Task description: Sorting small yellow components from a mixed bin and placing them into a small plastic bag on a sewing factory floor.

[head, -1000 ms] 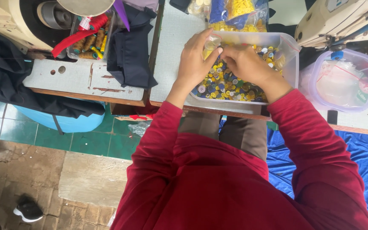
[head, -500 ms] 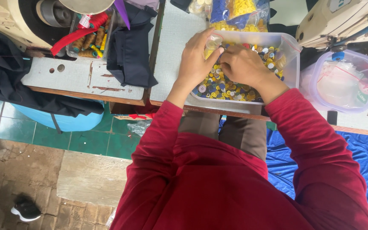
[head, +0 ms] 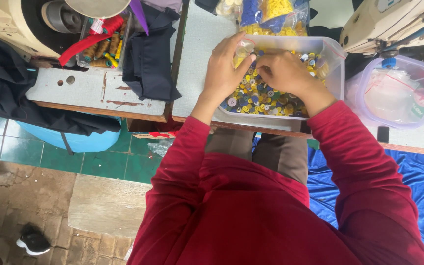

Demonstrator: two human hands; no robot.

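Observation:
A clear plastic tub (head: 333, 53) full of mixed buttons (head: 253, 98), mostly yellow and blue, stands on the grey table in front of me. Both hands are down inside it, fingertips meeting over the buttons. My left hand (head: 224, 66) has its fingers curled and pinched towards the right hand. My right hand (head: 286, 72) is bent over the pile with its fingers tucked under. What the fingertips pinch is too small to make out. Red sleeves cover both arms.
Bags of yellow and blue buttons (head: 271, 12) lie behind the tub. A round clear container with a purple rim (head: 398, 93) sits at the right, under a sewing machine (head: 393, 22). Dark cloth (head: 148, 54) and a tray of thread spools (head: 101, 46) lie at the left.
The hands have stayed in the tub, shifting slightly; the fingertips have drawn closer together over the buttons.

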